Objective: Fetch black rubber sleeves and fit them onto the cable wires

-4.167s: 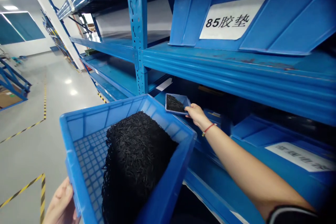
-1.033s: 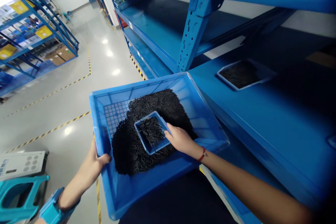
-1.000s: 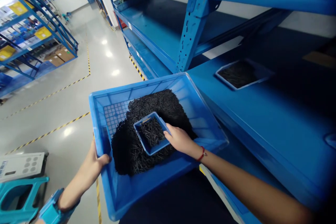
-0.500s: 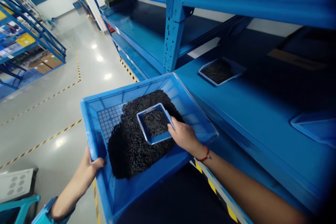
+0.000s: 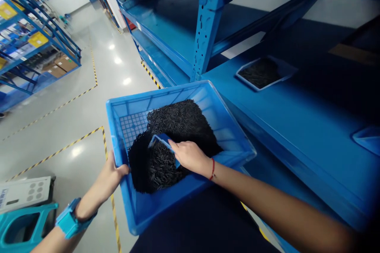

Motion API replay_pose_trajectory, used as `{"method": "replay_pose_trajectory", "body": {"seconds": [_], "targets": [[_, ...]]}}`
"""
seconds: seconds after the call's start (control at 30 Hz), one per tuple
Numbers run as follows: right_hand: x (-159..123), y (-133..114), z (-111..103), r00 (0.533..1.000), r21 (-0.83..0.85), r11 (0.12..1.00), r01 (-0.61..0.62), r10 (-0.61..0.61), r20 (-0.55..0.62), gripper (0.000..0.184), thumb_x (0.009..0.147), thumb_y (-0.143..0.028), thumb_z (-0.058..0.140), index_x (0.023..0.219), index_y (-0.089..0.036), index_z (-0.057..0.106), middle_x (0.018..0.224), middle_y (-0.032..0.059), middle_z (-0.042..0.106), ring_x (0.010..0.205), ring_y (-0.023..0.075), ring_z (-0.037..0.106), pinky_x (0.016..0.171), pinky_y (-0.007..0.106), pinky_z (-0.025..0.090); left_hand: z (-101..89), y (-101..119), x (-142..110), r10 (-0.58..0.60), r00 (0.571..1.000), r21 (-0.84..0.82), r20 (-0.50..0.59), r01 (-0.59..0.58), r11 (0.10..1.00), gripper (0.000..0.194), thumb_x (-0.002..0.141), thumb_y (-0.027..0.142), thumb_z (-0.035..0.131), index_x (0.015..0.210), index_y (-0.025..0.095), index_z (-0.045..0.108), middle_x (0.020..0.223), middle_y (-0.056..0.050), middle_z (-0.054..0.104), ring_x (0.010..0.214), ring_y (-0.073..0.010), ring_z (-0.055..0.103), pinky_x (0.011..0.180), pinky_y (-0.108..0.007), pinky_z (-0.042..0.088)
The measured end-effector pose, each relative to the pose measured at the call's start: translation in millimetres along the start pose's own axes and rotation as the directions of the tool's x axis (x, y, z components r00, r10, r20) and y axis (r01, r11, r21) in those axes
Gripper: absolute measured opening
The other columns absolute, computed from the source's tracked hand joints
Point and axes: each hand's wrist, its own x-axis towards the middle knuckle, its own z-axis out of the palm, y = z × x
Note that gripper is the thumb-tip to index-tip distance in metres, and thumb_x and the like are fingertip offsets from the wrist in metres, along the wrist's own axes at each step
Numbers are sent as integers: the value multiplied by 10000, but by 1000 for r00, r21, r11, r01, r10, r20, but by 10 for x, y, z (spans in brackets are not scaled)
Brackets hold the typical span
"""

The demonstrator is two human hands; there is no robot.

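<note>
The right hand (image 5: 187,157) gripped the small blue plastic scoop tray (image 5: 162,142), tilted into the black pins (image 5: 175,126), best dug shallowly, while the left hand (image 5: 111,174) clasped the large blue plastic crate (image 5: 234,142) by its rim.

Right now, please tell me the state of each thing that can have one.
Big crate: tilted, partly filled with black pieces.
Small tray: tipped, dug into the pile.
Right hand: gripping the small tray.
Left hand: gripping the crate rim.
Shelf tray: flat, filled.
</note>
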Motion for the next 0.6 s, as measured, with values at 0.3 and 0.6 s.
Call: {"method": "replay_pose_trajectory", "body": {"seconds": [0.3, 0.6], "targets": [[-38, 379, -60, 940, 274, 906, -324, 340, -11, 125, 940, -180, 411, 923, -153, 532, 847, 72, 659, 783, 192, 627, 620, 253, 331, -7, -97, -44, 38, 999, -1, -24, -38, 999, 817, 656, 290, 596, 1407, 191, 292, 1133, -82, 596, 930, -258, 595, 755, -349, 523], [-276, 503, -265, 860, 495, 797, -346, 481, -172, 169, 915, -276, 365, 840, -197, 494, 751, 52, 603, 699, 195, 563, 637, 271, 378, -8, -137, -23, -6, 999, -53, -35, 4, 999, 826, 642, 326, 605, 1398, 204, 295, 1216, -84, 585, 997, -281, 606, 774, -357, 548]]}}
